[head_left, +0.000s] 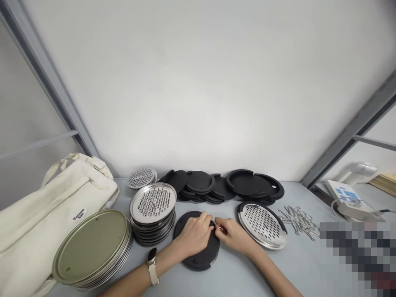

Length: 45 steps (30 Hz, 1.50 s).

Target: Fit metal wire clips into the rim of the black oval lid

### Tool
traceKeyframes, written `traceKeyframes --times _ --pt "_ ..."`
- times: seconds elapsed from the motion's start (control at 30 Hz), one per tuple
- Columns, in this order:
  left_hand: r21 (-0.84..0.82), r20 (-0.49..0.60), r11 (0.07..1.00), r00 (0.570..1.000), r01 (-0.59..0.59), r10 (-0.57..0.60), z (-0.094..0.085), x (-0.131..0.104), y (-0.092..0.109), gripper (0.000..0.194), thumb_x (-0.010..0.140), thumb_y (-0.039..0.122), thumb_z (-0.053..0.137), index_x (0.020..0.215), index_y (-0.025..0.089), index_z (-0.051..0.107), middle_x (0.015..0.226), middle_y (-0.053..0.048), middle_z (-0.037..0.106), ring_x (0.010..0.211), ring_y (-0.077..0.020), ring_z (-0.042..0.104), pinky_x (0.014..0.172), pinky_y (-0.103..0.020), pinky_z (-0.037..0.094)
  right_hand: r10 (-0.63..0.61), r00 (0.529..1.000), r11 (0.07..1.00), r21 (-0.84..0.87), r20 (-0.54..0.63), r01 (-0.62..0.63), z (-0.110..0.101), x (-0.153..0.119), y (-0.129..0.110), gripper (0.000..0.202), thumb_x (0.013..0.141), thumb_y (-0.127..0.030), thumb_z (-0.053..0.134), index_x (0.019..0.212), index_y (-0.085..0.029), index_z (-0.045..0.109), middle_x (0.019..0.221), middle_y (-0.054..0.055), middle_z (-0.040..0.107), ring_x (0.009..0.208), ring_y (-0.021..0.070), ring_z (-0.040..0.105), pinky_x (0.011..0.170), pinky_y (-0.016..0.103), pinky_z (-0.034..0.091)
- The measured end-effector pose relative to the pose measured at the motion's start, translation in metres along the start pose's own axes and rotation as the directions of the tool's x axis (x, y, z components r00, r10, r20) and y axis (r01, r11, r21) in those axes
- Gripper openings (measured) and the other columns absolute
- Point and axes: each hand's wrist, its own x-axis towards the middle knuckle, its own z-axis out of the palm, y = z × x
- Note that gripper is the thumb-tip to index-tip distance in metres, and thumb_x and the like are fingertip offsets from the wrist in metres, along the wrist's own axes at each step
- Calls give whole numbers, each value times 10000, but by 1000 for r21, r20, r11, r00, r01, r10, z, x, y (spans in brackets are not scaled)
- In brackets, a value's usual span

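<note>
A round black disc [199, 258] lies on the grey table in front of me, a bit of metal edge showing at its lower right. My left hand [194, 233] rests over the disc with its fingers bent together near the upper right rim; what they grip is hidden. Close beside it, my right hand [230, 234] pinches a small metal clip [221, 229] at the disc's right edge. To the right, a perforated metal grater plate [262, 222] with a black rim piece lies on another plate. A pile of wire clips [298, 220] is farther right.
Stacked grater plates [154, 204] stand left of the disc, with smaller ones [140, 178] behind. Green round trays [93, 245] and a cream bag [71, 185] fill the left. Black discs and rims [198, 182] line the wall. A white box [346, 196] is at right.
</note>
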Motion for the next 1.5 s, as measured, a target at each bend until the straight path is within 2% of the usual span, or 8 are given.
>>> traceKeyframes --times 0.57,0.83,1.3,1.5 --pt "-9 -19 1000 999 -29 29 0 0 -1 191 957 243 313 1080 192 451 1005 -55 515 809 -193 567 678 -304 448 -11 999 999 50 31 9 -5 1 -1 224 873 -234 382 653 -194 385 552 -67 373 515 87 332 505 217 244" --pt "6 -43 999 998 -43 43 4 1 -3 190 948 235 324 1087 197 447 1003 -47 522 799 -205 569 647 -310 444 -16 999 995 98 37 12 -5 1 0 176 848 -204 392 674 -199 363 571 -71 378 529 86 337 516 215 249" --pt "-6 -49 999 998 -44 44 4 1 -2 191 944 230 342 1099 201 450 1004 -44 534 800 -190 569 651 -285 435 -19 1000 996 88 11 18 0 1 4 171 845 -190 392 677 -198 357 582 -65 406 525 85 349 515 219 246" --pt "-10 -67 999 997 -47 46 3 0 -2 193 940 221 354 1105 207 452 1011 -39 539 801 -190 569 651 -282 429 -17 1000 997 82 9 16 1 1 5 178 839 -192 399 670 -200 344 562 -71 376 514 84 323 503 219 234"
